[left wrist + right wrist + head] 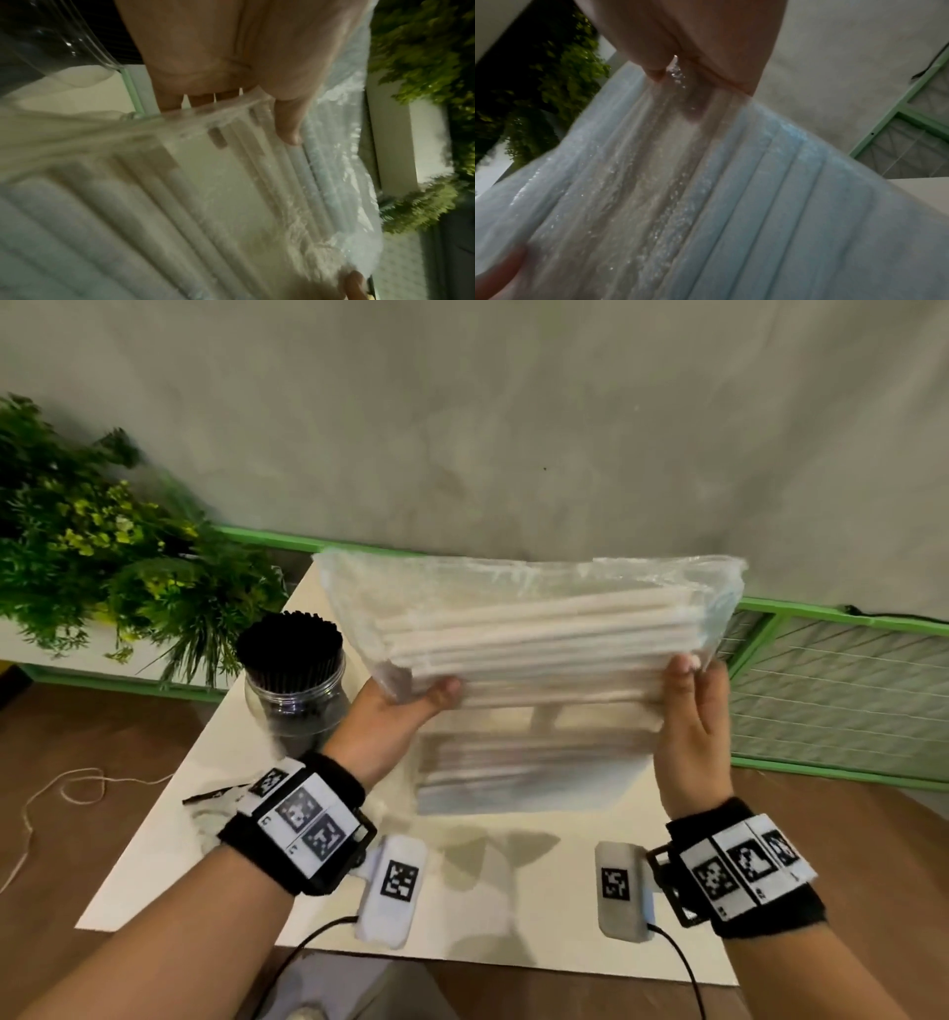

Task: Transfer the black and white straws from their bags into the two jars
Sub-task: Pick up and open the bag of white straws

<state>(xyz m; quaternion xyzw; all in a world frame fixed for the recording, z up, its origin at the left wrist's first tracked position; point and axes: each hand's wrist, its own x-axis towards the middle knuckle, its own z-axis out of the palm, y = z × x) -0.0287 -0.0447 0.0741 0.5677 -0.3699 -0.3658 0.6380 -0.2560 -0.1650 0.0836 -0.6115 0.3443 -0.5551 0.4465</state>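
A clear plastic bag (534,588) full of white straws (539,629) is held up above the white table (462,891), straws lying sideways. My left hand (411,706) grips its left end, thumb on the front, fingers behind. My right hand (693,706) grips the right end the same way. In the left wrist view the thumb (287,121) presses on the bag (231,182); in the right wrist view the bag (731,203) fills the frame. A clear jar (295,695) packed with upright black straws (290,639) stands at the table's left. The second jar is hidden.
A green leafy plant (102,546) stands at the left beyond the table. A green-framed mesh panel (842,690) runs along the right by the grey wall. An empty crumpled bag (215,806) lies near the table's left edge. A string (61,793) lies on the wooden floor.
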